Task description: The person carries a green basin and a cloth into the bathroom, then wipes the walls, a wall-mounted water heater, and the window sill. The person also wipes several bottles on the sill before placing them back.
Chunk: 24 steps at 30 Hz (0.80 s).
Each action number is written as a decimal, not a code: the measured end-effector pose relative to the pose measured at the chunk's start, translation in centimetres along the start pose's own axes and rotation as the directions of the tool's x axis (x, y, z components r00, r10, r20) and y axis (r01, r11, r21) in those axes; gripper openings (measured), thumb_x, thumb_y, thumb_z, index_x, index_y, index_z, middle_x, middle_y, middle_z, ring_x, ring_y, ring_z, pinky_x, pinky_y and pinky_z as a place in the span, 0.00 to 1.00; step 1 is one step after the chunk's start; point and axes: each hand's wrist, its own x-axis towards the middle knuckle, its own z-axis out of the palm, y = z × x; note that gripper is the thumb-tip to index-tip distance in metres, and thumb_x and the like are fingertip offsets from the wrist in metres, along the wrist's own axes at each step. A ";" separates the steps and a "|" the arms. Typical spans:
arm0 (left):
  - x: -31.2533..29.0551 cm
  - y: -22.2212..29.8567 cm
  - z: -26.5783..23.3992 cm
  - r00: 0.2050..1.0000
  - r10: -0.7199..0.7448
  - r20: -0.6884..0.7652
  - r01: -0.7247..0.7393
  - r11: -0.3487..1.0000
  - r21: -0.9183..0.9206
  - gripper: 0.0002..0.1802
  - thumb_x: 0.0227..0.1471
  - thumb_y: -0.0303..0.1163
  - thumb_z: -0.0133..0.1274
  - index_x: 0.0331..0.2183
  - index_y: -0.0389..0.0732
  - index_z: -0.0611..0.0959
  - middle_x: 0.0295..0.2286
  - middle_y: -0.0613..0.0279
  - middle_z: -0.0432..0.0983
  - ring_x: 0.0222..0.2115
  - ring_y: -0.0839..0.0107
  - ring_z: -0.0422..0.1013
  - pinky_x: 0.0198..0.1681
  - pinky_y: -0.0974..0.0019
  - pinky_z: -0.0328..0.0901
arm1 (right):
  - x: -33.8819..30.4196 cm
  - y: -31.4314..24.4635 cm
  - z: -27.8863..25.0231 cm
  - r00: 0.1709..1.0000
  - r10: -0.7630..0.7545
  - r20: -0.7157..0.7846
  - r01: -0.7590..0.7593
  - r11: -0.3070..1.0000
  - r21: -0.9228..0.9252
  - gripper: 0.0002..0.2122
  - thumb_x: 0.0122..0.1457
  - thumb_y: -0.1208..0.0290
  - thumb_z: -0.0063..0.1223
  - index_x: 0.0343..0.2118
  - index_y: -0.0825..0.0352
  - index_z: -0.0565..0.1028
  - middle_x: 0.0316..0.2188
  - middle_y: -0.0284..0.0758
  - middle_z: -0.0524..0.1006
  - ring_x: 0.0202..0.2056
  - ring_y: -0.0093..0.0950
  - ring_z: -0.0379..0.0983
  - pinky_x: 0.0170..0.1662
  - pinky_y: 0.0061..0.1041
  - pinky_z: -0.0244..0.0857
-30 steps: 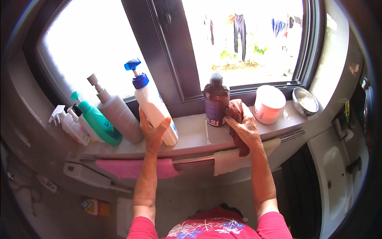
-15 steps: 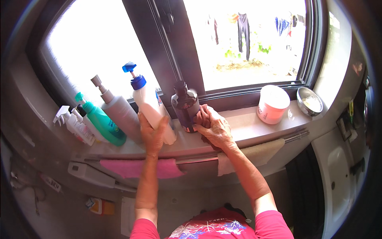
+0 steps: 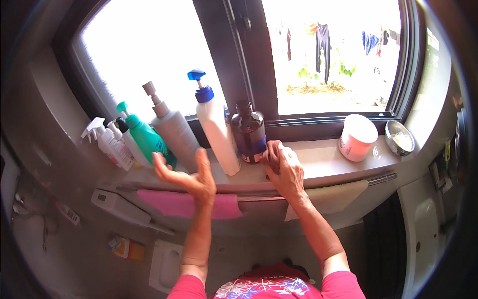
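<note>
My left hand [image 3: 193, 180] is raised off the sill with thumb and fingers spread, holding nothing. It hovers in front of a grey pump bottle [image 3: 175, 130]. To its right stands a white bottle with a blue pump [image 3: 215, 130], no hand on it. My right hand [image 3: 286, 172] is closed on a brown cloth [image 3: 272, 153], mostly hidden by the fingers. It is right beside a dark bottle [image 3: 249, 133]; whether the cloth touches the bottle, I cannot tell.
Left along the windowsill [image 3: 318, 158] are a green pump bottle [image 3: 148, 137] and a white spray bottle [image 3: 110, 144]. Right are a pink-and-white jar [image 3: 357, 138] and a metal bowl [image 3: 400, 138]. Pink [image 3: 191, 203] and beige towels [image 3: 331, 198] hang on a rail below.
My left hand has let go of the white bottle and drawn back, opening. The white bottle stands more upright. My right hand with the cloth has shifted slightly off the dark bottle.
</note>
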 end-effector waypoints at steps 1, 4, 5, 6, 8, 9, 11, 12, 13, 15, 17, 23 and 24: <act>1.1 -0.9 0.1 0.998 -0.056 -0.035 0.057 0.998 0.014 0.48 0.45 0.36 0.60 0.58 0.36 0.48 0.54 0.45 0.47 0.54 0.58 0.48 0.56 0.55 0.43 | -0.6 0.1 -0.2 0.998 -0.059 0.013 0.059 0.998 -0.018 0.25 0.39 0.72 0.60 0.44 0.67 0.67 0.37 0.43 0.71 0.41 0.45 0.67 0.39 0.37 0.64; 2.5 -4.8 0.7 0.978 -0.201 0.052 0.199 0.979 0.041 0.55 0.35 0.34 0.67 0.57 0.30 0.49 0.50 0.45 0.55 0.52 0.54 0.54 0.58 0.56 0.47 | -1.4 -0.7 -0.5 0.990 -0.119 0.077 0.117 0.993 0.026 0.26 0.38 0.72 0.60 0.44 0.67 0.67 0.37 0.43 0.71 0.39 0.44 0.67 0.39 0.38 0.64; 2.4 -5.3 1.2 0.961 -0.259 0.094 0.265 0.963 -0.052 0.55 0.34 0.34 0.67 0.56 0.30 0.50 0.49 0.46 0.57 0.51 0.54 0.56 0.57 0.56 0.49 | -1.6 -0.9 -0.5 0.990 -0.120 0.071 0.118 0.993 0.032 0.26 0.37 0.72 0.60 0.44 0.67 0.67 0.36 0.42 0.71 0.38 0.43 0.67 0.39 0.38 0.64; 2.6 -5.1 1.8 0.940 -0.311 0.140 0.330 0.932 -0.148 0.55 0.32 0.34 0.68 0.56 0.30 0.51 0.47 0.47 0.59 0.49 0.55 0.58 0.55 0.57 0.51 | -1.6 -1.0 -0.6 0.991 -0.106 0.077 0.103 0.994 0.037 0.24 0.40 0.71 0.60 0.43 0.68 0.68 0.35 0.42 0.71 0.39 0.42 0.67 0.39 0.37 0.64; 2.5 -5.1 2.5 0.914 -0.351 0.202 0.389 0.901 -0.191 0.55 0.30 0.33 0.69 0.54 0.31 0.54 0.45 0.49 0.61 0.47 0.57 0.60 0.53 0.59 0.54 | -1.6 -0.9 -0.9 0.993 -0.079 0.088 0.075 0.996 0.048 0.20 0.45 0.69 0.59 0.42 0.68 0.69 0.35 0.42 0.72 0.40 0.42 0.68 0.38 0.36 0.64; 2.4 -5.5 2.8 0.914 -0.348 0.209 0.380 0.914 -0.141 0.54 0.29 0.33 0.70 0.53 0.31 0.55 0.44 0.50 0.62 0.46 0.58 0.61 0.52 0.59 0.55 | -1.7 -0.8 -0.9 0.994 -0.091 0.065 0.087 0.995 0.056 0.19 0.46 0.68 0.59 0.41 0.68 0.69 0.35 0.41 0.72 0.39 0.41 0.68 0.37 0.36 0.65; 2.4 -6.2 3.0 0.925 -0.329 0.190 0.353 0.929 -0.108 0.48 0.28 0.31 0.69 0.51 0.34 0.59 0.44 0.52 0.62 0.45 0.60 0.62 0.49 0.59 0.57 | -1.7 -0.7 -1.0 0.993 -0.115 0.018 0.113 0.991 0.072 0.16 0.48 0.67 0.58 0.39 0.68 0.70 0.35 0.41 0.73 0.37 0.41 0.70 0.36 0.35 0.65; 2.3 -6.1 3.1 0.928 -0.330 0.172 0.356 0.922 -0.154 0.48 0.29 0.31 0.69 0.51 0.34 0.59 0.44 0.52 0.62 0.45 0.61 0.62 0.49 0.59 0.57 | -1.8 -0.6 -1.1 0.997 -0.064 0.036 0.061 0.994 0.095 0.18 0.48 0.66 0.58 0.41 0.68 0.69 0.35 0.42 0.73 0.37 0.41 0.70 0.36 0.36 0.65; 2.2 -5.9 3.0 0.931 -0.331 0.153 0.357 0.912 -0.201 0.48 0.29 0.30 0.69 0.51 0.34 0.59 0.44 0.53 0.62 0.45 0.61 0.62 0.49 0.59 0.58 | -1.8 -0.6 -1.2 0.998 -0.015 0.055 0.008 0.993 0.118 0.20 0.47 0.66 0.59 0.42 0.69 0.69 0.35 0.42 0.72 0.38 0.42 0.69 0.36 0.37 0.65; 1.8 -5.3 2.3 0.929 -0.338 0.148 0.369 0.868 -0.331 0.48 0.30 0.30 0.68 0.51 0.35 0.59 0.45 0.53 0.62 0.45 0.62 0.62 0.48 0.59 0.58 | -2.0 -0.6 -1.6 0.994 0.063 0.085 -0.075 0.986 0.152 0.16 0.51 0.67 0.56 0.40 0.70 0.70 0.31 0.39 0.74 0.33 0.35 0.73 0.32 0.32 0.67; 1.7 -3.6 -0.8 0.921 -0.349 0.172 0.388 0.787 -0.480 0.48 0.31 0.29 0.68 0.52 0.35 0.59 0.45 0.54 0.62 0.45 0.63 0.62 0.48 0.59 0.59 | -1.4 -2.4 -2.5 0.950 0.245 0.192 -0.309 0.809 0.500 0.11 0.54 0.71 0.52 0.38 0.70 0.70 0.29 0.35 0.74 0.30 0.29 0.74 0.30 0.28 0.68; 0.8 0.0 -9.6 0.936 -0.256 0.243 0.334 0.863 -0.378 0.47 0.31 0.29 0.67 0.52 0.37 0.58 0.43 0.55 0.63 0.44 0.66 0.62 0.46 0.61 0.60 | -1.4 -13.6 -5.4 0.995 -0.083 0.049 0.010 0.594 0.804 0.15 0.50 0.81 0.46 0.43 0.72 0.69 0.43 0.41 0.68 0.45 0.32 0.65 0.43 0.28 0.64; -0.1 -0.1 -10.7 0.834 -0.436 0.338 0.551 0.703 -0.449 0.48 0.31 0.31 0.67 0.52 0.37 0.58 0.43 0.56 0.63 0.43 0.67 0.63 0.46 0.62 0.60 | -1.9 -15.0 -5.2 0.988 -0.147 0.051 0.054 0.627 0.777 0.20 0.48 0.78 0.49 0.47 0.72 0.67 0.46 0.43 0.65 0.47 0.35 0.62 0.47 0.32 0.60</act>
